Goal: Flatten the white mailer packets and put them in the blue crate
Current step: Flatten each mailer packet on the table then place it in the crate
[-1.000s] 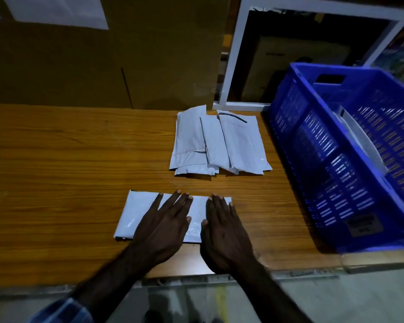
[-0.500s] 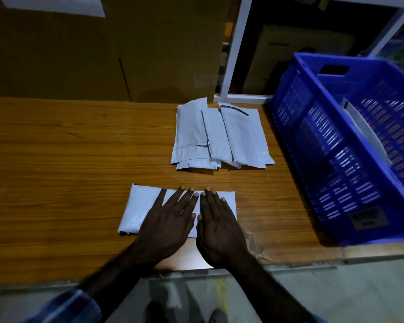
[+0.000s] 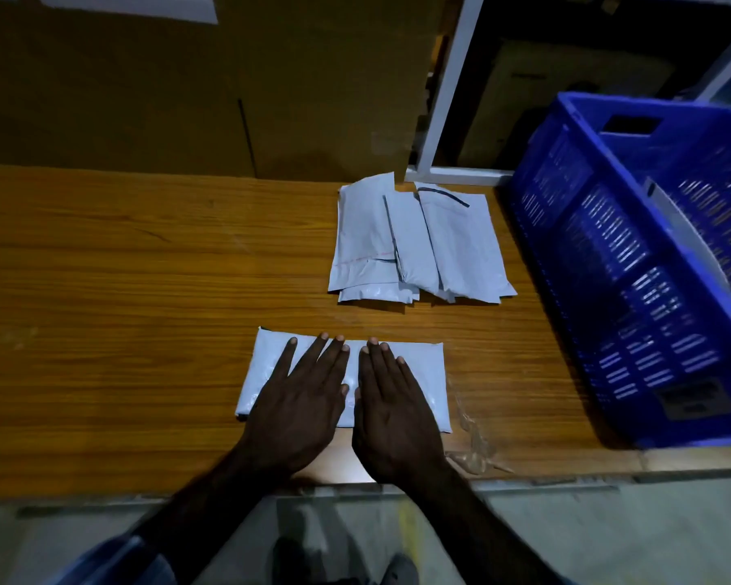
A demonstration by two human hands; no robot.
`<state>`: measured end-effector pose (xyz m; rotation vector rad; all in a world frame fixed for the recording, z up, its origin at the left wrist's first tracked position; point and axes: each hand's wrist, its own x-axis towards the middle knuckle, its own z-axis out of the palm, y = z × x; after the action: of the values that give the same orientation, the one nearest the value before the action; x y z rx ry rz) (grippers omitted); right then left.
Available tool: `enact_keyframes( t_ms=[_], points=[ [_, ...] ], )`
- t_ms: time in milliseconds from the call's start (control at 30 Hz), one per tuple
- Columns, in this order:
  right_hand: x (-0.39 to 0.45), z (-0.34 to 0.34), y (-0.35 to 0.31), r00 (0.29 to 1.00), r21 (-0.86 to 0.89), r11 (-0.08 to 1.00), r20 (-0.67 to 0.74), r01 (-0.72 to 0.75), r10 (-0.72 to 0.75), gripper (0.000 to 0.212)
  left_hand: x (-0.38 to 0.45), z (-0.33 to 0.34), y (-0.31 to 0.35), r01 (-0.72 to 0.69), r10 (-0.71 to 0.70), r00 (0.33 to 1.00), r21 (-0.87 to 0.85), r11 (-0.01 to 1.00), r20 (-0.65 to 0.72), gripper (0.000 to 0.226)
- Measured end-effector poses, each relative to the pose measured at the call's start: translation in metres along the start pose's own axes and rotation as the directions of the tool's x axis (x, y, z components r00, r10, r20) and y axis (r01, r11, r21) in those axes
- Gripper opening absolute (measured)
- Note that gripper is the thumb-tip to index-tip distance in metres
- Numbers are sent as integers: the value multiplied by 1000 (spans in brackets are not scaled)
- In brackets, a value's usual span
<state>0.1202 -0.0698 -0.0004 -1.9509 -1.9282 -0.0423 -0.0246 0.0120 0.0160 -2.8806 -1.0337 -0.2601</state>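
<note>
A white mailer packet (image 3: 427,373) lies lengthwise near the front edge of the wooden table (image 3: 123,310). Both hands lie flat on it, side by side, fingers straight. My left hand (image 3: 300,399) presses the packet's left half, my right hand (image 3: 391,409) its middle and right part. Behind it sits a loose pile of several white mailer packets (image 3: 418,242). The blue crate (image 3: 634,263) stands at the table's right end, with a white packet (image 3: 684,238) leaning inside it.
Brown cardboard boxes (image 3: 186,90) stand against the back of the table. A white shelf frame (image 3: 448,99) rises behind the pile. A wrinkled strip of clear tape (image 3: 473,441) lies at the table's front edge, right of my hands.
Both hands have slid a little forward over the packet and closer together, still pressing flat. The view has shifted left, so the crate sits further right.
</note>
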Motion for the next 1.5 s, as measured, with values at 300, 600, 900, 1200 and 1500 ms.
enact_keyframes(
  t_ms=[300, 600, 900, 1200, 1500],
  points=[
    [15, -6, -14, 994, 17, 999, 104, -37, 35, 66, 0, -12, -8, 6, -5, 1000, -66, 998, 17, 54],
    [16, 0, -22, 989, 91, 996, 150, -7, -7, 85, -20, -11, -34, 44, -41, 999, -100, 994, 34, 56],
    [24, -5, -27, 985, 22, 999, 170, 30, -33, 81, -20, -1, -39, 44, -36, 999, -242, 969, 37, 56],
    [30, 10, -57, 991, 92, 994, 115, 54, -65, 70, -32, -6, -52, 76, -77, 997, -287, 955, 8, 60],
    [35, 16, -66, 993, -34, 999, 115, 15, -11, 57, -28, 6, -54, 66, -63, 998, -179, 982, 23, 60]
  ],
)
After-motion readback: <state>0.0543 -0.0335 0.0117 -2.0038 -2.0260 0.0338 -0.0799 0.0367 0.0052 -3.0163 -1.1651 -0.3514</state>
